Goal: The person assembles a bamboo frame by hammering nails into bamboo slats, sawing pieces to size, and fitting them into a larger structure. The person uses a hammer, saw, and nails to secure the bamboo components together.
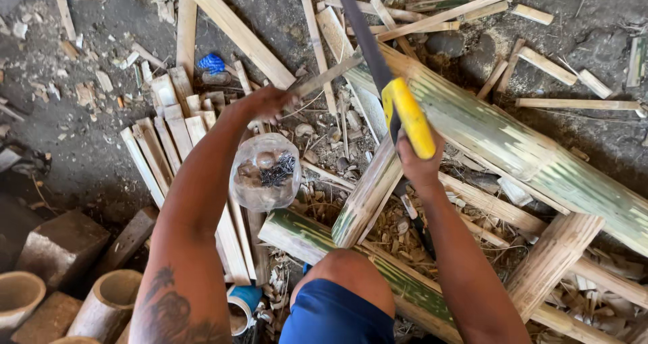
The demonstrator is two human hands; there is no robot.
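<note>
Yellow plastic is showing at the grip of a long dark-bladed handsaw [405, 114], which the right hand [418, 156] is clasping firmly, its fingers wrapped closed around the handle while the blade is running up and away toward the top edge of the view. Beneath it, a broad green-and-cream split bamboo section [513, 148] is lying slantwise across the ground, with a narrower bamboo slat [368, 195] leaning against it just below the saw handle. The left hand [266, 103] is reaching forward and closing around the near end of a thin grey wooden strip [324, 77] that is angling up to the right toward the saw blade. Just under the left forearm, a clear round plastic jar holding dark nails [266, 172] is sitting on a fan of pale flat bamboo strips [169, 135]. A blue-shorted knee [337, 303] is bending at the bottom centre, and cut bamboo tube pieces [111, 303] are standing at the lower left beside a brown block [61, 246].
</note>
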